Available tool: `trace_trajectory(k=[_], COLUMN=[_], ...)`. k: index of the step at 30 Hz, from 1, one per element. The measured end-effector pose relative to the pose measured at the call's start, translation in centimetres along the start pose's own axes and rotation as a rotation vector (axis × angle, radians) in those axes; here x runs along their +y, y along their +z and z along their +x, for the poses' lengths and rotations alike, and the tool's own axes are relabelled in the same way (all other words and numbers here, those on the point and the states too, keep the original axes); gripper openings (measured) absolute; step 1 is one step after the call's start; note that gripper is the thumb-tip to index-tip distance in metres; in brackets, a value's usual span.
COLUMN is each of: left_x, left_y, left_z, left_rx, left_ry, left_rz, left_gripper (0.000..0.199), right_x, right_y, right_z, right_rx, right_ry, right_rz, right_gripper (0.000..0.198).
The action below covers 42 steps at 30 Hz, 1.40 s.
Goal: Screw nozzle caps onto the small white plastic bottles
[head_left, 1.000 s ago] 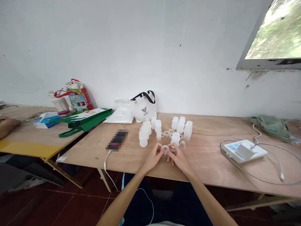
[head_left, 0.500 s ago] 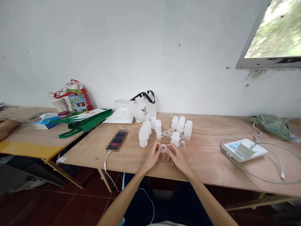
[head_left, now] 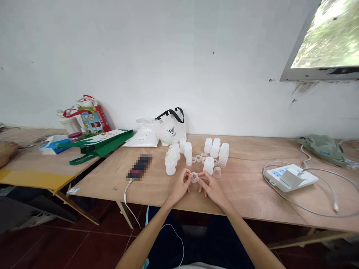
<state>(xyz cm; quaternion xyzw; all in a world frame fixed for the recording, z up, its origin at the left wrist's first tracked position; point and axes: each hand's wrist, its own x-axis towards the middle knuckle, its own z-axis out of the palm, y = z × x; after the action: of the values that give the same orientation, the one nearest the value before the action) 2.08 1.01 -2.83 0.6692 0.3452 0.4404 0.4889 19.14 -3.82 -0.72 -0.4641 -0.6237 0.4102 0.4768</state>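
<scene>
Clear plastic is the material of the small round ring (head_left: 193,177) which both hands hold between them, above the front part of the light brown wooden table (head_left: 246,179). The left hand (head_left: 180,185) is closed on the left side of this ring with the thumb and the fingertips. The right hand (head_left: 209,186) pinches its other side in a similar way, the remaining fingers being curled below.

Just beyond the right hand stands a white translucent plastic bottle (head_left: 208,164), and to the right of it is a clear dome-shaped plastic cap (head_left: 217,172). Behind them lie several flat clear plastic rings (head_left: 198,158) (how many exactly, I cannot tell), between a left group of white translucent bottles (head_left: 170,167) and a right group of similar white bottles (head_left: 215,149).

Farther back, a white bag with black handles (head_left: 172,132) stands near the wall, beside a flat white plastic package (head_left: 142,139). To the left of the bottles lies a dark oblong object (head_left: 139,167), covered by blurring, with a white cable (head_left: 125,196) at its near end. On the right side rests a white power strip (head_left: 304,183).
</scene>
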Motion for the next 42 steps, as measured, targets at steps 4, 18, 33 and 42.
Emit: trace_trajectory(k=[4, 18, 33, 42], left_x=[0.2, 0.3, 0.8, 1.2], left_y=[0.0, 0.2, 0.0, 0.1], left_z=[-0.1, 0.0, 0.2, 0.1], left_rx=[0.004, 0.043, 0.21, 0.158], left_ry=[-0.002, 0.011, 0.07, 0.078], left_rz=[-0.016, -0.044, 0.087, 0.075], left_gripper=[0.035, 0.034, 0.009, 0.009], right_x=[0.2, -0.3, -1.6, -1.1], right_y=[-0.1, -0.1, 0.2, 0.2], right_z=[0.0, 0.0, -0.7, -0.6], right_rx=[-0.009, 0.007, -0.082, -0.102], right_ry=[0.019, 0.038, -0.097, -0.125], right_rz=[-0.028, -0.03, -0.189, -0.341], right_gripper=[0.039, 0.041, 0.02, 0.022])
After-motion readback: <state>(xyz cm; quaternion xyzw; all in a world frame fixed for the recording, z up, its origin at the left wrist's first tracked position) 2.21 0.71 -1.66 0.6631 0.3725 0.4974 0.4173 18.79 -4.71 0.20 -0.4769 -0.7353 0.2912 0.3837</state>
